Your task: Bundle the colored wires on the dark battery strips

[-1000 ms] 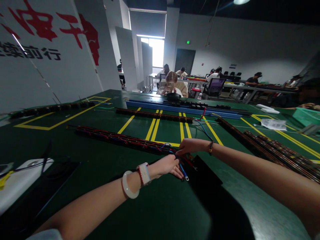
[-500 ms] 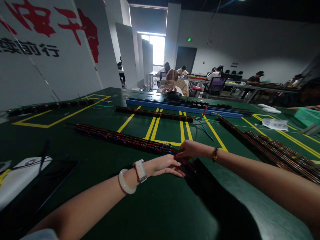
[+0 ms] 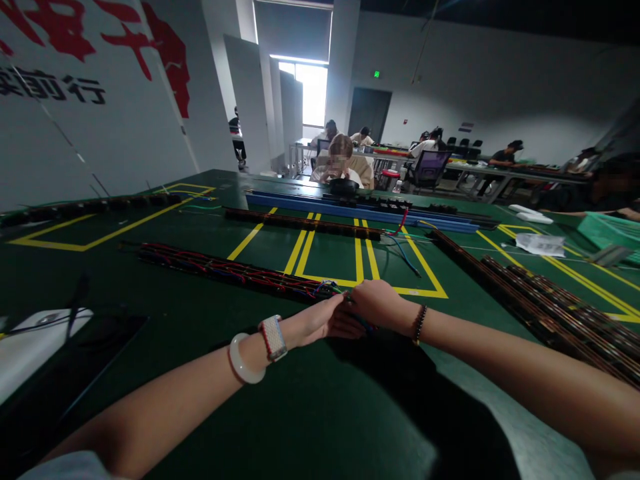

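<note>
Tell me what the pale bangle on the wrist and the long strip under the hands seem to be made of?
The bangle looks like polished stone or glass, perhaps jade: milky, smooth, glossy. The long strip looks like a dark rigid bar, plastic or metal, threaded with red and blue plastic-coated wires; both the left hand and right hand touch its near end.

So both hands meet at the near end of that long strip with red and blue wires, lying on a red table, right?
Not quite: the table is dark green with yellow lines, not red, as the head view shows. The left hand and right hand do meet at the near end of the wired strip.
</note>
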Action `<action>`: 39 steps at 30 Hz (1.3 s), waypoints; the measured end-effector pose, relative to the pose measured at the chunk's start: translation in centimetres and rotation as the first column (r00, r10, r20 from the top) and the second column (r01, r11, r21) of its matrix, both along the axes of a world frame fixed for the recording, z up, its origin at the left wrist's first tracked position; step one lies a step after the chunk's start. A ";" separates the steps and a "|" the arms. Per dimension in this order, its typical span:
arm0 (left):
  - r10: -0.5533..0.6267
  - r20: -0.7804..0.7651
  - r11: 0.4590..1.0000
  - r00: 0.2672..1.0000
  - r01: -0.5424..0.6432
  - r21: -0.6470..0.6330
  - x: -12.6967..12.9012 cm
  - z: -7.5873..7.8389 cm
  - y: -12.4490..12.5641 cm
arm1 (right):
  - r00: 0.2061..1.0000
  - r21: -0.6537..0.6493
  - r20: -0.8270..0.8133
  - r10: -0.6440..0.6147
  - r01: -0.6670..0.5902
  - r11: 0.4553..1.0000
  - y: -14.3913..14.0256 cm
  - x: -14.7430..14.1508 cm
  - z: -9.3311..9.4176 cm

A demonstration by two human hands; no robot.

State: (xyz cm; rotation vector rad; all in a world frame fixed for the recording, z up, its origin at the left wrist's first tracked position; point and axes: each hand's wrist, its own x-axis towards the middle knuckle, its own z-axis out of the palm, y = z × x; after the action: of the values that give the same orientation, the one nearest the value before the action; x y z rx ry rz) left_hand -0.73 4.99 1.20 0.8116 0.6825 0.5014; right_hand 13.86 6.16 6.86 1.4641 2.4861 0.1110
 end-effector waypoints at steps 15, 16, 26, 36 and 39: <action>0.121 -0.090 0.993 0.989 -0.120 0.016 0.9 0.8 -0.7 | 0.993 -0.011 0.089 0.080 -0.079 0.997 -0.3 -0.7 0.4; 0.124 -0.104 0.992 0.987 -0.122 0.026 0.9 0.7 -0.7 | 0.994 -0.015 0.071 0.080 -0.080 0.997 -0.1 -0.5 0.6; 0.174 -0.167 0.979 0.971 -0.152 0.137 1.0 0.9 -1.0 | 0.998 -0.025 0.014 0.063 -0.063 0.998 0.1 -0.1 0.6; 0.356 -0.122 0.931 0.927 -0.340 0.134 1.8 0.8 -2.1 | 0.990 0.037 0.046 0.136 -0.138 0.990 -2.3 -1.4 0.0; 0.406 -0.082 0.913 0.910 -0.400 0.080 2.0 0.4 -2.2 | 0.989 0.037 0.018 0.148 -0.148 0.988 -2.5 -1.2 0.0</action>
State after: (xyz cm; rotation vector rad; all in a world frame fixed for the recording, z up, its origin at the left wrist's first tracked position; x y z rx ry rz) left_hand 1.25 2.78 1.61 0.7564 0.9370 0.8657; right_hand 12.65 3.69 6.88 1.2861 2.5916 0.1978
